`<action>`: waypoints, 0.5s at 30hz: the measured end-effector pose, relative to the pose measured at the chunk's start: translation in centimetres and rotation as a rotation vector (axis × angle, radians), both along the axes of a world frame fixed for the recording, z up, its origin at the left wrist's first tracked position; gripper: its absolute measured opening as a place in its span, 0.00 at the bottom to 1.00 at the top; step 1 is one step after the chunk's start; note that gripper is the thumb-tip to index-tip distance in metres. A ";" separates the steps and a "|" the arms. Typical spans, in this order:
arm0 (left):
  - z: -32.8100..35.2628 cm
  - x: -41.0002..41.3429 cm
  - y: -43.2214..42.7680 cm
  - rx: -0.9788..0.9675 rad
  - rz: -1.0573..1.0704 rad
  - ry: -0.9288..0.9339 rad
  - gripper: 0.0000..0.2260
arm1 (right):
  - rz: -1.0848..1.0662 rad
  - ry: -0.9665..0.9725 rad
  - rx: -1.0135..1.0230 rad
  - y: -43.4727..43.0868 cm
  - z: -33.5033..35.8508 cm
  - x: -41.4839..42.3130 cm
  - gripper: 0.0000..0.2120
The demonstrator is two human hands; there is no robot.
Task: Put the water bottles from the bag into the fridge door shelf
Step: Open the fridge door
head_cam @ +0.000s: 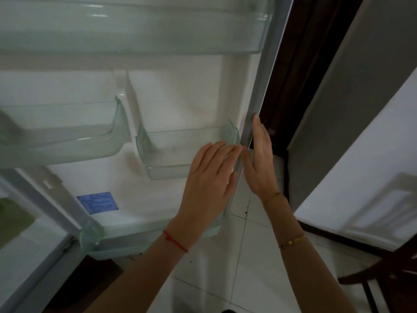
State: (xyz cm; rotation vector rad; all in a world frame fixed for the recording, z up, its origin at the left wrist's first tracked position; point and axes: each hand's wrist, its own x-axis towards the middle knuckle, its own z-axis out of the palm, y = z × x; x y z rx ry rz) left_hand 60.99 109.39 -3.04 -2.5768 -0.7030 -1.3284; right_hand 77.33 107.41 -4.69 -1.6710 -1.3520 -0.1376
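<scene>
The open fridge door (pixel 171 96) fills the view, its white inner side facing me. It carries several clear plastic shelves: a wide top shelf (pixel 135 26), a middle left shelf (pixel 67 141), a small middle right shelf (pixel 187 152) and a bottom shelf (pixel 106 240). All of them look empty. My left hand (pixel 209 179) lies flat with fingers apart against the door's right edge (pixel 255 123), in front of the small shelf. My right hand (pixel 261 159) rests flat on the outer side of that same edge. Neither hand holds anything. No bottles or bag are in view.
The fridge body (pixel 24 256) is at the lower left. A blue label (pixel 97 202) is stuck on the door. Right of the door stand a dark wooden frame (pixel 300 71) and a grey-white panel (pixel 361 141). A dark chair (pixel 388 272) stands on the white tiled floor (pixel 243 267) at lower right.
</scene>
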 end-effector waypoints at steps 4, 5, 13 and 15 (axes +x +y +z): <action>-0.2 1.5 1.7 -0.010 0.043 0.013 0.19 | 0.019 0.007 -0.024 2.5 0.0 1.6 0.29; -0.1 1.9 2.1 -0.012 0.059 0.023 0.20 | 0.026 0.007 -0.030 3.1 0.0 2.0 0.29; 0.7 5.1 5.5 -0.128 0.163 0.032 0.21 | 0.121 -0.008 -0.096 8.3 1.1 4.9 0.27; 0.9 5.9 6.3 -0.154 0.197 0.027 0.22 | 0.145 -0.021 -0.121 9.6 1.4 5.7 0.26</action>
